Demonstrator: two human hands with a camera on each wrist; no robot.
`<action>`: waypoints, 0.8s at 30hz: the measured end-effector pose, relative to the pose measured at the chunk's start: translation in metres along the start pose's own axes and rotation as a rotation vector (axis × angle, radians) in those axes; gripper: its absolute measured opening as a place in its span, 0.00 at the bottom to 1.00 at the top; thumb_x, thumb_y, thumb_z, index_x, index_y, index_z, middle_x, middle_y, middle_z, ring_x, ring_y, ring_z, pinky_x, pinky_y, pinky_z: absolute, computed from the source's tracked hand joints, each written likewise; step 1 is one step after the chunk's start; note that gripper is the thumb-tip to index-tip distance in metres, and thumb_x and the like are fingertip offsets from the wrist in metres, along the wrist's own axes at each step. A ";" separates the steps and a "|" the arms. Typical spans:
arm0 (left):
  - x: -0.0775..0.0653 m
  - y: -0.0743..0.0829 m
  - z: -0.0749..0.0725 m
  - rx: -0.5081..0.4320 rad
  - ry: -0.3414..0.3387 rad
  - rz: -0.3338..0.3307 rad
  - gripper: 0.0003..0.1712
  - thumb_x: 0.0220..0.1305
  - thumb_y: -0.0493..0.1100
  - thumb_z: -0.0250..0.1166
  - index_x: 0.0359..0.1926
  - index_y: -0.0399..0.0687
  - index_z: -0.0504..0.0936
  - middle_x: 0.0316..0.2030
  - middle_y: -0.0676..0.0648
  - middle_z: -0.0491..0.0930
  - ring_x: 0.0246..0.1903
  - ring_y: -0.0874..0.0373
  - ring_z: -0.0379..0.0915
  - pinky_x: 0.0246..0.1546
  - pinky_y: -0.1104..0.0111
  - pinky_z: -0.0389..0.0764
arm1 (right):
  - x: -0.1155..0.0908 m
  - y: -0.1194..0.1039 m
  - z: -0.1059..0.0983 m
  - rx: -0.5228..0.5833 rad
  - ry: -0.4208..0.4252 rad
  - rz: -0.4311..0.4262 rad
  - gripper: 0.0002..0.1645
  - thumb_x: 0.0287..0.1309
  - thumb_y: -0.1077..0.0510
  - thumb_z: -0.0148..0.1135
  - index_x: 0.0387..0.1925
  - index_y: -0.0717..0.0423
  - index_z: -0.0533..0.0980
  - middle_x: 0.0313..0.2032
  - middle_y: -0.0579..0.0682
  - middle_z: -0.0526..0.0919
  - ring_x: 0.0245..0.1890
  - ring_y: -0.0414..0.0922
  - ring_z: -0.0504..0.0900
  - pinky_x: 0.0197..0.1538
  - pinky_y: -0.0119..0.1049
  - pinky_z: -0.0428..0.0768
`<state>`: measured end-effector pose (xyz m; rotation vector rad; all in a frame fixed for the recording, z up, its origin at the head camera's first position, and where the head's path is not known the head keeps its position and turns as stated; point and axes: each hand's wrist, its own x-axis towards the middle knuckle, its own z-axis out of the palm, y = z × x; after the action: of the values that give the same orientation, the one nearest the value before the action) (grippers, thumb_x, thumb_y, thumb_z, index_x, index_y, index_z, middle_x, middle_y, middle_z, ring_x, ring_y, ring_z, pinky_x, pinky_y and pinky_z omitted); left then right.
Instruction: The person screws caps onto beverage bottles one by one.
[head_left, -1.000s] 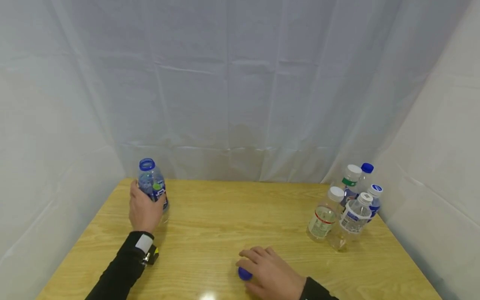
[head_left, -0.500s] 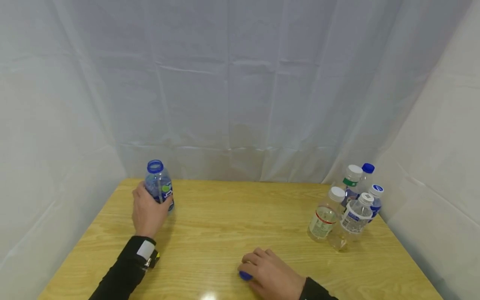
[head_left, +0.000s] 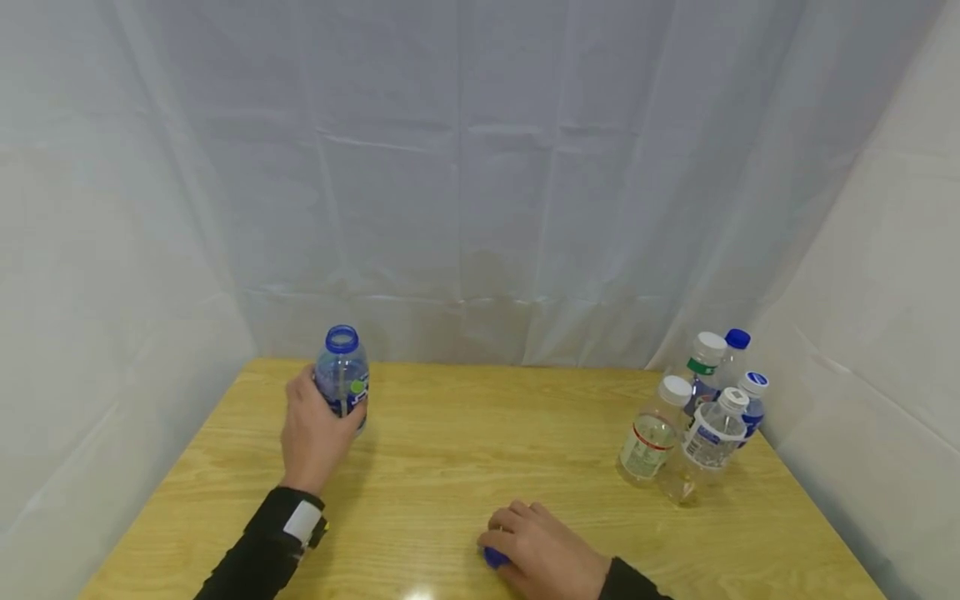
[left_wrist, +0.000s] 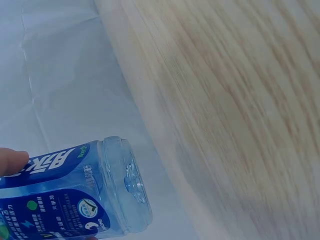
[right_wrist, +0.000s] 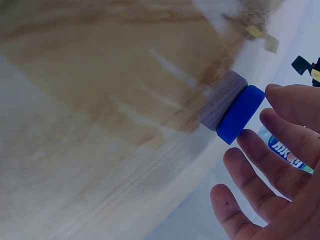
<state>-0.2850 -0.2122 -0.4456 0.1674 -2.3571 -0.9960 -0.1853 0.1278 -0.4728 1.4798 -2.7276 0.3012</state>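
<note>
In the head view my left hand (head_left: 318, 442) grips a clear bluish plastic bottle (head_left: 341, 375) around its label. The bottle stands nearly upright, its blue neck uncapped. Its base shows apart from the tabletop in the left wrist view, where the dark blue label (left_wrist: 50, 205) faces the camera. Low in the middle of the head view, my right hand (head_left: 543, 554) pinches a blue bottle cap (head_left: 495, 557). The right wrist view has that cap (right_wrist: 241, 114) at the table surface, between thumb (right_wrist: 287, 102) and fingertips, beside its reflection. The other fingers are spread.
At the right of the wooden table (head_left: 450, 442) several capped empty bottles stand together, among them a green-labelled bottle (head_left: 648, 442) and a clear bottle (head_left: 708, 442) in front. A white-grey sheet (head_left: 495, 208) hangs behind the table, with more sheeting along both sides.
My left hand has carried the bottle to the right and slightly nearer. The right hand's fingers have closed on the cap, which has barely moved.
</note>
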 end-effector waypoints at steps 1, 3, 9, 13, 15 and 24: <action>-0.001 0.001 0.000 0.001 -0.007 0.002 0.53 0.57 0.50 0.74 0.74 0.39 0.53 0.61 0.31 0.65 0.56 0.33 0.71 0.52 0.37 0.76 | 0.000 0.000 0.001 0.008 -0.003 0.000 0.20 0.64 0.52 0.68 0.57 0.43 0.78 0.50 0.41 0.79 0.49 0.36 0.77 0.46 0.32 0.78; -0.004 0.004 -0.001 0.006 -0.018 0.010 0.53 0.57 0.50 0.74 0.74 0.39 0.54 0.61 0.31 0.65 0.56 0.33 0.71 0.52 0.37 0.76 | 0.001 0.001 0.001 0.020 -0.006 -0.002 0.20 0.63 0.53 0.69 0.56 0.44 0.79 0.50 0.42 0.79 0.47 0.35 0.76 0.46 0.30 0.78; -0.012 0.013 -0.003 0.033 -0.037 0.051 0.52 0.56 0.50 0.74 0.73 0.38 0.55 0.57 0.32 0.67 0.53 0.34 0.73 0.50 0.39 0.77 | 0.003 0.002 0.002 0.035 -0.009 -0.018 0.19 0.63 0.55 0.69 0.55 0.46 0.79 0.49 0.43 0.79 0.48 0.35 0.77 0.51 0.32 0.80; -0.016 0.018 -0.005 0.036 -0.035 0.079 0.52 0.56 0.50 0.75 0.73 0.38 0.56 0.57 0.32 0.68 0.54 0.35 0.72 0.50 0.39 0.77 | 0.003 0.003 0.004 0.038 -0.007 -0.035 0.18 0.64 0.56 0.67 0.55 0.46 0.79 0.49 0.43 0.80 0.49 0.36 0.77 0.54 0.33 0.80; -0.017 0.021 -0.007 0.036 -0.034 0.089 0.52 0.56 0.50 0.75 0.73 0.38 0.56 0.58 0.32 0.69 0.54 0.35 0.72 0.51 0.39 0.76 | 0.002 0.003 0.004 0.034 0.000 -0.042 0.17 0.64 0.56 0.67 0.54 0.46 0.79 0.49 0.43 0.80 0.48 0.36 0.77 0.53 0.31 0.80; -0.023 0.029 -0.010 0.046 -0.025 0.138 0.52 0.52 0.52 0.77 0.71 0.39 0.60 0.52 0.30 0.76 0.49 0.34 0.76 0.45 0.39 0.78 | 0.000 0.002 0.003 0.046 0.035 -0.042 0.16 0.64 0.58 0.65 0.53 0.45 0.80 0.45 0.41 0.79 0.43 0.33 0.75 0.45 0.24 0.76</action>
<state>-0.2578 -0.1902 -0.4300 0.0093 -2.3791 -0.8834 -0.1865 0.1285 -0.4763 1.5256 -2.6767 0.3864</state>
